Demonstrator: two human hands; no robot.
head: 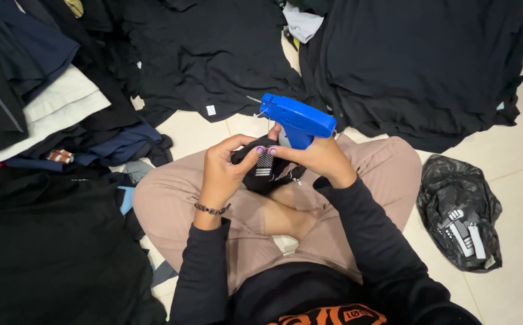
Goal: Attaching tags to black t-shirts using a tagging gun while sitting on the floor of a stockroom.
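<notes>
From the head camera we look down on our own lap as we sit cross-legged on the floor (514, 156), a pale tiled one. Our right hand (315, 157) is closed around the grip of a blue tagging gun (297, 118), its thin needle pointing left and away from us. Our left hand (224, 171) is closed on a small black garment (264, 171) with white stripes, pinching it with thumb and fingertips just below the gun; the right fingertips meet it there too. The garment rests between the two hands above our crossed legs. As far as we can judge, the tagging of this piece is in hand but not finished: the needle stands apart from the cloth, and we cannot see any tag hanging on the piece. How many pieces are already tagged we cannot tell. Around us the floor is heaped with clothing: a large pile of black garments (424, 66) ahead on the right, more black cloth (207, 54) ahead in the middle, dark blue and cream folded pieces (63, 102) on the left, and another black heap (51, 253) near our left knee. To the right lies a black plastic bag (460, 210) holding what seem to be more striped pieces.
</notes>
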